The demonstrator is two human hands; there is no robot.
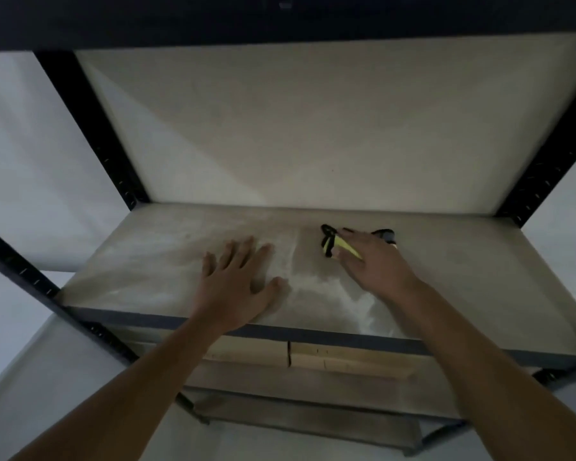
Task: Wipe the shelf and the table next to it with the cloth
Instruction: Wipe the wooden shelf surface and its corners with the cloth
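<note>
A dusty grey shelf board (147, 261) fills the middle of the head view, with paler streaks across it. My left hand (236, 284) lies flat on the board near its front edge, fingers spread and straight. Further back and to the right, my right hand (373, 264) presses with extended fingers on a yellow cloth with black trim (328, 242). Yellow shows between the fingers, black loops stick out on the left, and a dark part peeks out behind the hand. Most of the cloth is hidden under the hand.
Black perforated metal uprights (90, 128) frame the shelf on both sides, and a dark upper shelf (280, 21) hangs overhead. Cardboard boxes (346, 357) sit on the level below. A pale surface (30, 361) lies at the lower left beside the rack.
</note>
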